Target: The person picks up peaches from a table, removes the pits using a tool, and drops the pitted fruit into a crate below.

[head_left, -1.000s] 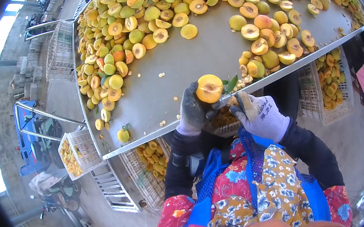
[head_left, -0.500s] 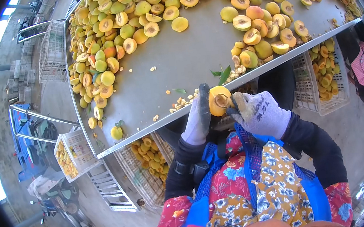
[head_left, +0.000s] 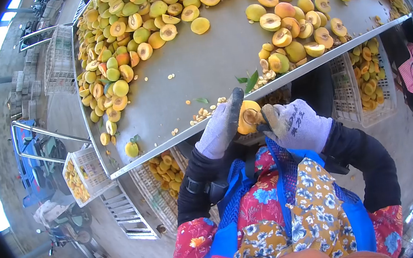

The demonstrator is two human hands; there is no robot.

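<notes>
In front of the metal table's edge, my left hand (head_left: 222, 125), in a pale purple and grey glove, holds a yellow halved fruit (head_left: 249, 117) between thumb and fingers. The cut face with its brown centre points toward my right hand (head_left: 295, 125). That gloved hand is closed at the fruit's right side, its fingertips pinched at the centre; whatever is between them is too small to make out. Small pale pits (head_left: 203, 114) and a green leaf (head_left: 251, 81) lie on the table just beyond my hands.
Halved fruits (head_left: 157, 9) are heaped over the metal table (head_left: 171, 89), with a smaller pile (head_left: 302, 29) at right. Below its edge stand crates of fruit (head_left: 167, 174), (head_left: 367, 77). A co-worker's sleeve and clothing (head_left: 411, 72) show at the far right.
My left hand has shifted slightly left, with its wrist lower. The fruit remains between both hands and has turned slightly. The view of the table has shifted a little.
</notes>
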